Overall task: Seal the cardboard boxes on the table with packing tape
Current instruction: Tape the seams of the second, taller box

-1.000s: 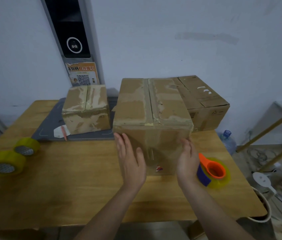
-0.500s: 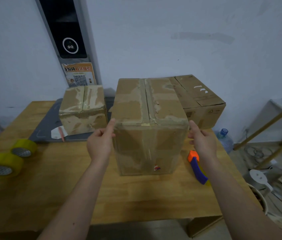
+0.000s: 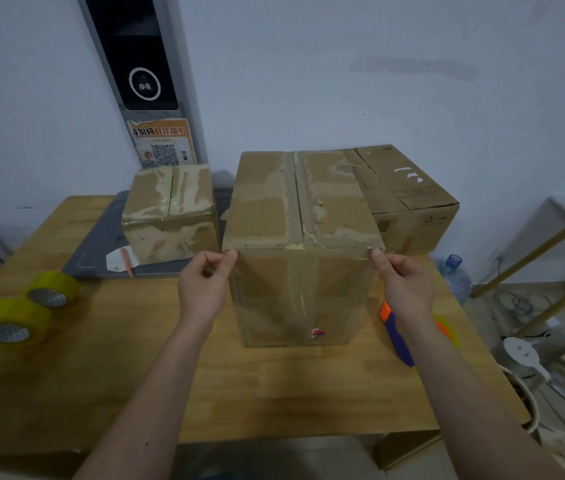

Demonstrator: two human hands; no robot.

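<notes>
A tall cardboard box [image 3: 302,202] stands in the middle of the wooden table [image 3: 274,386], its top flaps shut and glossy tape along the centre seam and front face. My left hand [image 3: 205,289] pinches the box's top front left corner between thumb and forefinger. At the top front right corner my right hand [image 3: 406,285] pinches the same way, at a shiny tape edge. A smaller taped box [image 3: 170,213] sits behind on the left, a third box [image 3: 409,202] behind on the right. An orange and blue tape dispenser [image 3: 397,337] lies under my right forearm, partly hidden.
Two yellow tape rolls [image 3: 7,323] [image 3: 53,289] lie at the table's left edge. A grey mat [image 3: 101,247] with a paper scrap and a red pen [image 3: 125,261] lies under the small box. A water bottle [image 3: 454,275] and clutter are on the floor to the right.
Both hands rose from the lower front face of the tall box, out along its sides, to its top front corners, where they now pinch.
</notes>
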